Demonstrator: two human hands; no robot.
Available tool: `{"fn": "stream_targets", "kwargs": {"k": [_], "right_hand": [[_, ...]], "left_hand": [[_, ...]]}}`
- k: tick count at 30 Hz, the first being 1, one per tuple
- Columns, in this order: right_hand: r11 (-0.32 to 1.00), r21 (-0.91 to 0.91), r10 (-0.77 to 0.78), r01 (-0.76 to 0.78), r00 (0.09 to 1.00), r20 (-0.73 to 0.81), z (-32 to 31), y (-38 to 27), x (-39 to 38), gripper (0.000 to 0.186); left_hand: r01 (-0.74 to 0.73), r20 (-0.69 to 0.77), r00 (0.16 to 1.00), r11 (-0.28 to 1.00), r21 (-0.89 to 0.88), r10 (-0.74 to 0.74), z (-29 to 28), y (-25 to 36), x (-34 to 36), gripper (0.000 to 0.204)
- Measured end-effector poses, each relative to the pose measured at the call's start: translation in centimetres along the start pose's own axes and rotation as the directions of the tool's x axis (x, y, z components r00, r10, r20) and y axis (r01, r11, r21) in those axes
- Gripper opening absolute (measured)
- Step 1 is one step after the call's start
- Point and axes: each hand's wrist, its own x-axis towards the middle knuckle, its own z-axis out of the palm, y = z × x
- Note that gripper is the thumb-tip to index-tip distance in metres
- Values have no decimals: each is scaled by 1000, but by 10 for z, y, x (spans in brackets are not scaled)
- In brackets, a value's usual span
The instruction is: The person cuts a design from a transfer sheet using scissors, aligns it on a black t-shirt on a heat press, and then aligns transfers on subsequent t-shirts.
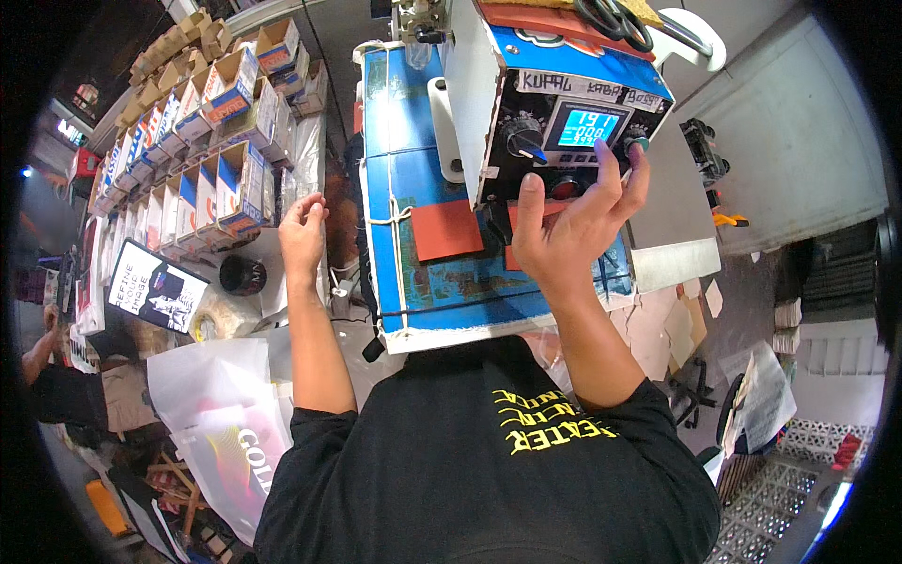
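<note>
My right hand (573, 226) is raised at a white-and-blue control box (583, 66), fingers apart, with one fingertip at a green knob (637, 144). The panel also carries a black dial (526, 136), a lit display (589, 129) and a red button (567, 188). Below the box lies a blue platen (404, 282) with orange pads (446, 232) and cord around it. My left hand (303, 219) is off to its left at the edge of a bench (282, 273), fingers loosely bent and holding nothing that I can see.
Rows of cardboard boxes (230, 183), a framed board (150, 282) and a black cup (241, 274) occupy the left bench. Plastic sheets (207, 395) lie below it. Another person's arm (45, 343) shows at the far left. A chair base (693, 399) stands at right.
</note>
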Motion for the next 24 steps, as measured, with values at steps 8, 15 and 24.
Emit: {"fn": "stream_targets", "kwargs": {"k": [8, 15, 24], "right_hand": [[1000, -20, 6, -6, 1000, -4, 1, -12, 0, 69], [998, -51, -43, 43, 999, 13, -3, -16, 0, 67], [993, 38, -109, 108, 994, 7, 1, -20, -17, 62]], "left_hand": [[-353, -9, 935, 934, 48, 354, -4, 121, -71, 18], [-742, 331, 80, 278, -610, 940, 20, 278, -192, 15], [-724, 271, -94, 121, -679, 958, 22, 330, -234, 20]]}}
